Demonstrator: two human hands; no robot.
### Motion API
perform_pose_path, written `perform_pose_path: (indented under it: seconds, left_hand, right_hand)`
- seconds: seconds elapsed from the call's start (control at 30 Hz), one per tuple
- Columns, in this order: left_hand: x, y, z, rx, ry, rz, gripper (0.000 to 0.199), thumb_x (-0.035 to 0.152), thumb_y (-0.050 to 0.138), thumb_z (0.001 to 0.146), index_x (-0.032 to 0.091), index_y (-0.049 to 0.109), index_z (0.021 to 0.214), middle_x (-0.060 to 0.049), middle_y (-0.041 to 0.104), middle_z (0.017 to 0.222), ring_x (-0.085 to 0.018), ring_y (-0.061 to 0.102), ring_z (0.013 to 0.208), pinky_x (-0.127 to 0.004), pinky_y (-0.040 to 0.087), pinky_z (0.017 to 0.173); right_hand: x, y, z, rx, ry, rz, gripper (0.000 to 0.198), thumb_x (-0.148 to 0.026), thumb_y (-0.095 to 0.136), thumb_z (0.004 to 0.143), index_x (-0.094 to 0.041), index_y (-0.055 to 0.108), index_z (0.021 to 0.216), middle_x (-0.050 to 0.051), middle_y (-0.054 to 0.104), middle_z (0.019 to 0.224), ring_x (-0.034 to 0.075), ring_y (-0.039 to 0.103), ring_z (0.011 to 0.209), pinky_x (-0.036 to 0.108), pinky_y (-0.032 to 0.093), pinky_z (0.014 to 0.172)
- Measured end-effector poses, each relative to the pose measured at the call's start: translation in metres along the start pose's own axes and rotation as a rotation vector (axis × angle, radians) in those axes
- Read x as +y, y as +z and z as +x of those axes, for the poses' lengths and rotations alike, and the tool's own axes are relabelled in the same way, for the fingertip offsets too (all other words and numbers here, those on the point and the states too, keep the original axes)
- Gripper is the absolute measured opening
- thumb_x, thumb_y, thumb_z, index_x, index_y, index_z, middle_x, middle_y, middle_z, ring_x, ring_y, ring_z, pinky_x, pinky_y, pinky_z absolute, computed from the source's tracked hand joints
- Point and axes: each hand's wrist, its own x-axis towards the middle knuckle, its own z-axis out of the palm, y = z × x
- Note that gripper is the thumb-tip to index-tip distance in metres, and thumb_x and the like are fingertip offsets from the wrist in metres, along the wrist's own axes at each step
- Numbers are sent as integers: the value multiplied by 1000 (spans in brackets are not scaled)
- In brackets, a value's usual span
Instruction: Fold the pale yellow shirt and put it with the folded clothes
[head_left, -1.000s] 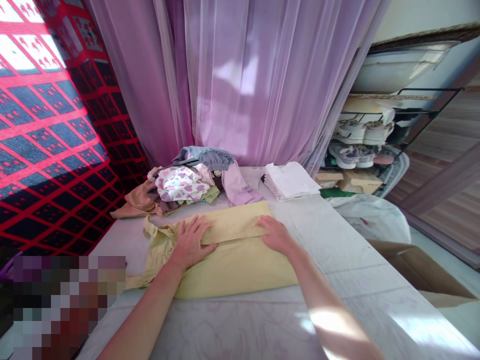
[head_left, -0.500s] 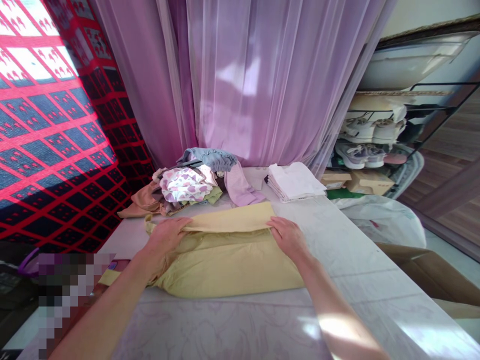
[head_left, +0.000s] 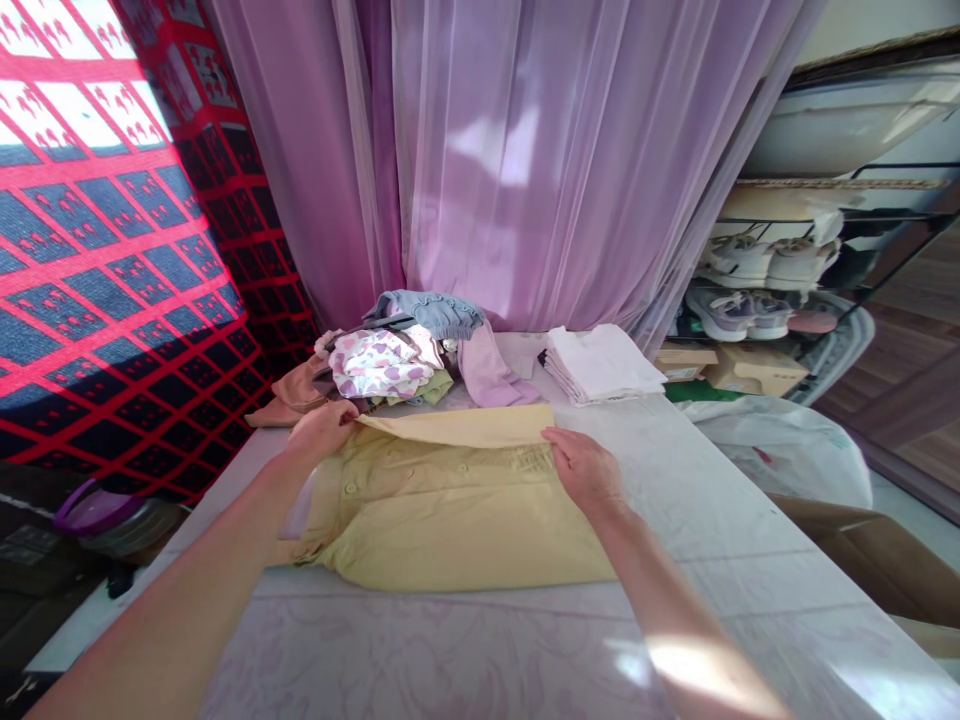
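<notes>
Purple curtains [head_left: 495, 230] hang across the top of the frame from where I'm standing, sun falling in bright patches on them and on the red-and-dark patterned cloth [head_left: 82, 215] at upper left. At upper right, a pale wall [head_left: 870, 25] rises behind a black rack [head_left: 909, 258] holding shoes [head_left: 739, 262] and a large basin [head_left: 847, 130]. A pale, cloth-covered table [head_left: 450, 650] fills the lower middle, sunlit toward the lower right corner.

No lettering, number or brand name is legible in the head view. Faint marks, too small to read, appear on the cardboard box [head_left: 754, 368] below the shoes [head_left: 724, 312] and on the dark object [head_left: 34, 550] at the left edge; a red patch at the translucent bag [head_left: 806, 455] cannot be identified as print.
</notes>
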Motion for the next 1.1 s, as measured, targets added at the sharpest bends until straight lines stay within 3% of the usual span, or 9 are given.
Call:
perform_pose_path:
  seconds: [0.17, 0.3, 0.4, 0.63, 0.83, 1.1]
  left_hand:
    - [-13, 0, -1, -136, 31, -51, 29, 47, 48, 76, 22, 61, 80, -2, 67, 78, -19, 62, 72, -26, 44, 61]
    - [-18, -4, -4, -272, 163, -83, 32, 48, 46, 74, 21, 62, 76, -1, 66, 77, -20, 61, 75, -28, 44, 65]
    - [-21, -6, -3, -339, 180, -102, 32, 47, 48, 71, 20, 63, 76, -1, 65, 77, -21, 61, 76, -29, 44, 66]
    - [-25, 12, 0, -130, 38, -182, 28, 45, 52, 70, 21, 63, 78, -1, 66, 76, -21, 61, 73, -28, 45, 64]
    - [-26, 27, -1, -28, 65, -148, 32, 40, 45, 80, 23, 64, 98, -1, 70, 86, -19, 65, 80, -26, 48, 71]
    - [-25, 38, -2, 14, 40, -59, 20, 25, 48, 79, 25, 65, 90, 0, 70, 85, -19, 66, 80, -25, 45, 71]
  right_hand:
    - [-2, 5, 27, 40, 42, 33, 40, -12, 44, 85, -22, 72, 111, 4, 72, 114, 20, 63, 107, 31, 47, 98]
    - [4, 5, 48, 171, 6, 73, 38, -15, 43, 83, -23, 72, 106, 3, 74, 105, 20, 66, 97, 30, 51, 88]
    - [6, 2, 58, 277, -35, 105, 36, -16, 44, 81, -23, 73, 99, 3, 75, 99, 20, 68, 90, 30, 52, 82]
    - [3, -1, 53, 329, -71, 134, 33, -18, 43, 80, -24, 73, 95, 3, 76, 96, 20, 68, 87, 30, 53, 80]
    - [4, 7, 21, 308, -185, 123, 32, -16, 42, 80, -22, 72, 90, 4, 75, 91, 18, 68, 87, 29, 53, 81]
    - [6, 14, -27, 205, -269, 84, 31, -10, 43, 83, -23, 71, 87, 3, 74, 91, 16, 67, 86, 27, 51, 77]
